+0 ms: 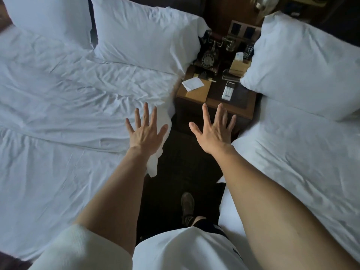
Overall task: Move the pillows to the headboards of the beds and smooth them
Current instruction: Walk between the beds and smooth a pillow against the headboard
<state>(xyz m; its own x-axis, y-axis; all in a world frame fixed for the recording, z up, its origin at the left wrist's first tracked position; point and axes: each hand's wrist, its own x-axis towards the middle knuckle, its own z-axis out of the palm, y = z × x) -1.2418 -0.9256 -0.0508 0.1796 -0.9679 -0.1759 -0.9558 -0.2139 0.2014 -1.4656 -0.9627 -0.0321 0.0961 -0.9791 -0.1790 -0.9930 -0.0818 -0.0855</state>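
Two white pillows lie at the head of the left bed (58,117): one (48,18) at the far left, one (144,36) beside the nightstand. A third white pillow (303,71) lies at the head of the right bed (303,162). I stand in the dark aisle between the beds. My left hand (145,131) is stretched out with fingers spread over the left bed's right edge, holding nothing. My right hand (213,131) is spread the same way over the aisle, in front of the nightstand, holding nothing.
A wooden nightstand (196,94) stands between the beds with an old-style telephone (209,57), a notepad (192,83), a white remote (228,91) and a tissue box (238,65). Sheets on both beds are wrinkled. My shoe (187,205) shows on the dark floor.
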